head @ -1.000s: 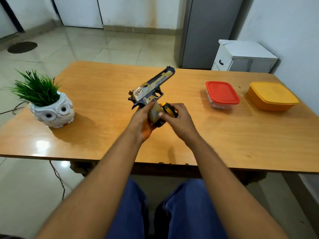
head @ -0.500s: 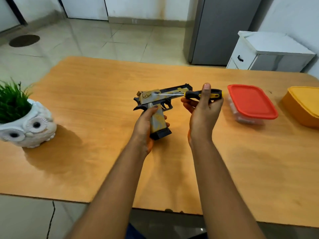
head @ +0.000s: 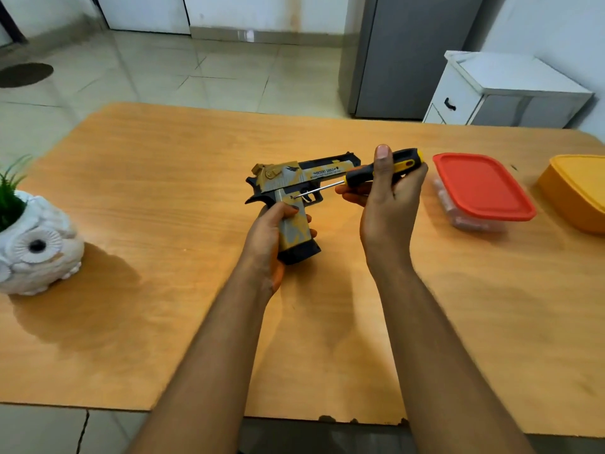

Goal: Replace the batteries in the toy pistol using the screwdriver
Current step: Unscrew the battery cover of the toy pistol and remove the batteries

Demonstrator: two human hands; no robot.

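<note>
A yellow, grey and black toy pistol (head: 296, 180) is held above the wooden table (head: 163, 208), barrel pointing right. My left hand (head: 266, 239) grips its handle from the left. My right hand (head: 386, 204) holds a black and yellow screwdriver (head: 399, 167) by the handle, thumb up over it. The thin metal shaft slants down to the left, and its tip touches the pistol's side just above the grip, near the trigger.
A clear box with a red lid (head: 481, 188) and a yellow box (head: 576, 191) stand on the table at the right. A white owl planter (head: 36, 250) with green grass is at the left edge. A white cabinet (head: 501, 90) stands behind the table.
The screwdriver has dropped from the pistol's slide to the frame above the grip. One second ago both hands were together at the grip with the barrel pointing up and away.
</note>
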